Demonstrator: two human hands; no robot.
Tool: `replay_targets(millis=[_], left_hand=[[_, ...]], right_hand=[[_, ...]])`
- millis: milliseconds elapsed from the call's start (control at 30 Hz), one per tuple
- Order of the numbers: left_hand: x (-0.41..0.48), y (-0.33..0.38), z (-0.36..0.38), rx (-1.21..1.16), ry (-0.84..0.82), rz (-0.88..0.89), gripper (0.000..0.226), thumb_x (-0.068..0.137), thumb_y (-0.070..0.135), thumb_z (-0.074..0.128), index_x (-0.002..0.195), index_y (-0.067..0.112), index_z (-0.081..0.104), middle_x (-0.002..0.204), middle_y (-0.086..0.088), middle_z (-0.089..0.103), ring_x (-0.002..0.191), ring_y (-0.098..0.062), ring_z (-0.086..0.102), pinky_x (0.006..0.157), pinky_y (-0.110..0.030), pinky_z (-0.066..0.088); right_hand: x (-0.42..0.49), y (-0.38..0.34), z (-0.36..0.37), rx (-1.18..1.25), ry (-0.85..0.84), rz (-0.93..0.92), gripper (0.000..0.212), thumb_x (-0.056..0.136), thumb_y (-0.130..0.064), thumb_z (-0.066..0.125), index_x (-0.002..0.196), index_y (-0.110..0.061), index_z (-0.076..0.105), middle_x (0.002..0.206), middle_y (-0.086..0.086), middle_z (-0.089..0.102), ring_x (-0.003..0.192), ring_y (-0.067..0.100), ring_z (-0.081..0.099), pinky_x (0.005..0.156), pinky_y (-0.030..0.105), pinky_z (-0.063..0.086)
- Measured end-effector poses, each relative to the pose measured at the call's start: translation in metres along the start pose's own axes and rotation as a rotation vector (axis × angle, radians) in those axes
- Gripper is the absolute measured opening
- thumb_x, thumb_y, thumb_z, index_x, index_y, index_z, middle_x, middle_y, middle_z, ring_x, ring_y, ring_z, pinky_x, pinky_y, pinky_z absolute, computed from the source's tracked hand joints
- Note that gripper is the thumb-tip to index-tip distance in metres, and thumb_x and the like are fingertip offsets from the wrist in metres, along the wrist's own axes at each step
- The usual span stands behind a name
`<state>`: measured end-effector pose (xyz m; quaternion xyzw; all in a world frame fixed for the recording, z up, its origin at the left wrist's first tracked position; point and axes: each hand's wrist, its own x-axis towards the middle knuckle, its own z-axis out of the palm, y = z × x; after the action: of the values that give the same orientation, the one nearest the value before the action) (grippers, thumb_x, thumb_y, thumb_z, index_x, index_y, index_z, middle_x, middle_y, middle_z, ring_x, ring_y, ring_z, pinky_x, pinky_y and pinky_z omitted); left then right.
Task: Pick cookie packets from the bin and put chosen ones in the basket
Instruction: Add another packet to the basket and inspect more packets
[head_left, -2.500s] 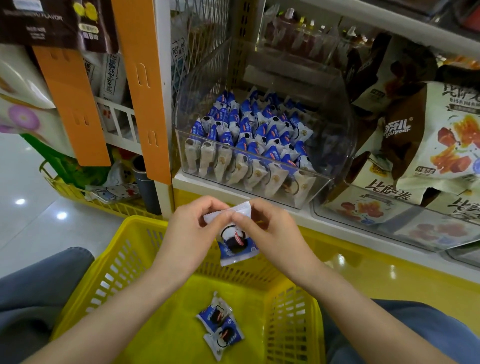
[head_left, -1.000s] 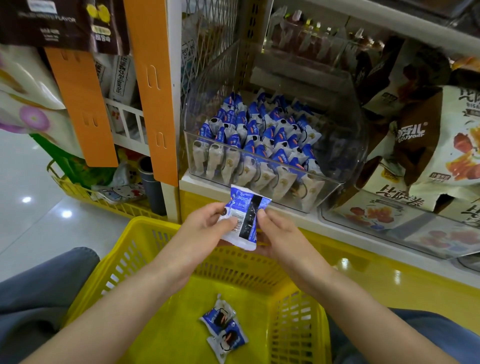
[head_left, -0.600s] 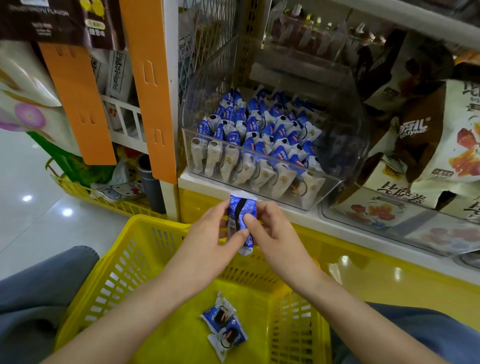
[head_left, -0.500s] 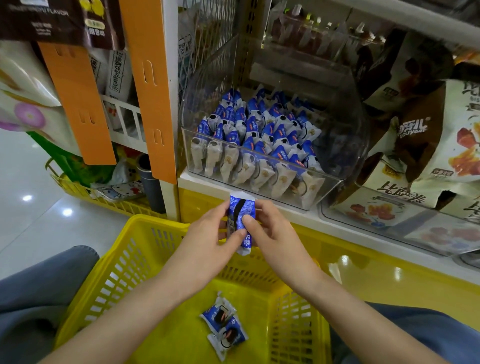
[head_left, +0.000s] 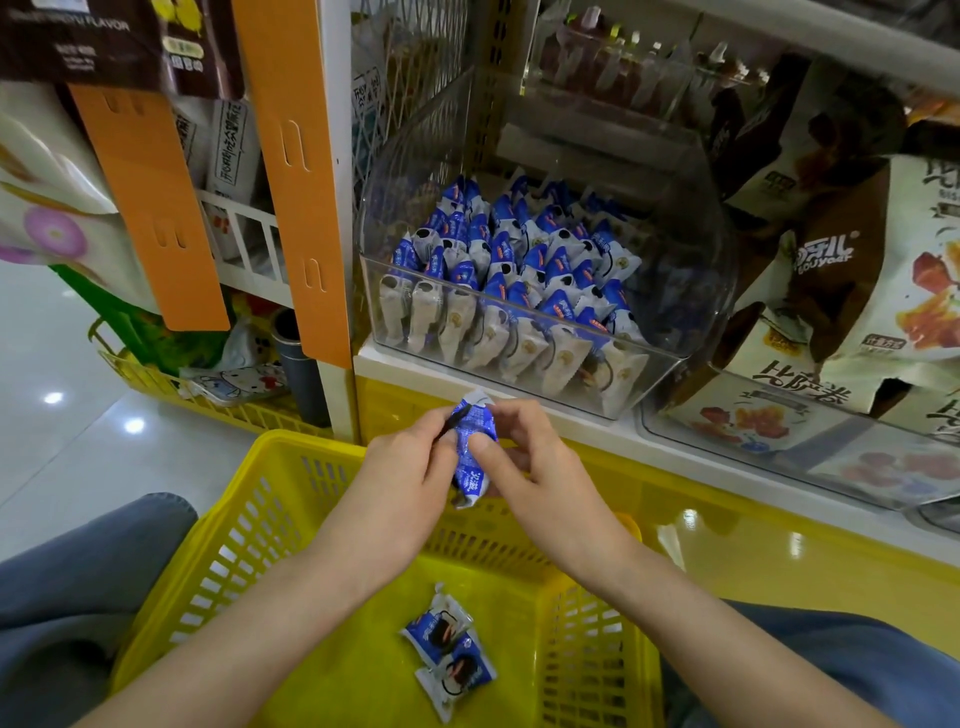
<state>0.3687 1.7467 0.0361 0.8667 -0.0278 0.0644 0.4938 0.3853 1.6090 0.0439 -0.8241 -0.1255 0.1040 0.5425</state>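
Packet (head_left: 470, 457) still being checked
Left hand (head_left: 400, 483) and right hand (head_left: 530, 467) pinch it, turned edge-on now (basket (head_left: 270, 499) waits).

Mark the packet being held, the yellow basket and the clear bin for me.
held packet (head_left: 470, 475), head view, blue lower part of the wrapper.
yellow basket (head_left: 244, 535), head view, slotted left wall.
clear bin (head_left: 696, 249), head view, bare curved right wall.
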Motion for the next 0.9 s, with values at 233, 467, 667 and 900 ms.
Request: replay_targets(millis=[233,467,667,900], left_hand=[[0.003,-0.004,-0.001,-0.031,-0.02,-0.032,0.029,0.097,0.018,0.038,0.111,0.023,0.063,0.08,0.014,0.063,0.077,0.007,0.058,0.062,-0.007,0.044],[0.015,0.007,-0.004,-0.635,-0.019,-0.469,0.033,0.098,0.018,0.037,0.086,0.028,0.066,0.076,0.008,0.072,0.074,-0.009,0.066,0.064,-0.024,0.052],[0.008,0.006,-0.005,-0.706,-0.251,-0.398,0.028,0.09,0.037,0.048,0.109,0.024,0.064,0.1,0.003,0.072,0.095,-0.011,0.066,0.087,-0.032,0.051],[0.008,0.012,-0.004,-0.697,-0.149,-0.34,0.024,0.093,0.018,0.05,0.114,0.012,0.058,0.102,-0.003,0.07,0.09,-0.012,0.068,0.073,-0.023,0.056]], right_hand=[[-0.003,-0.003,0.002,-0.02,-0.019,0.01,0.022,0.091,-0.03,0.055,0.106,-0.036,0.041,0.107,-0.018,0.057,0.095,0.005,0.062,0.082,0.034,0.055],[-0.001,-0.011,-0.003,0.037,-0.113,-0.006,0.056,0.085,-0.017,0.064,0.134,-0.02,0.038,0.127,-0.011,0.049,0.104,0.009,0.057,0.081,0.026,0.053],[0.002,-0.009,-0.008,-0.042,0.095,0.014,0.067,0.074,-0.026,0.074,0.129,-0.025,0.035,0.109,-0.018,0.051,0.088,0.003,0.056,0.075,0.019,0.049],[0.006,-0.011,-0.009,-0.029,0.13,-0.016,0.068,0.074,-0.023,0.075,0.125,-0.029,0.031,0.112,-0.012,0.054,0.087,0.003,0.054,0.07,0.013,0.047]])
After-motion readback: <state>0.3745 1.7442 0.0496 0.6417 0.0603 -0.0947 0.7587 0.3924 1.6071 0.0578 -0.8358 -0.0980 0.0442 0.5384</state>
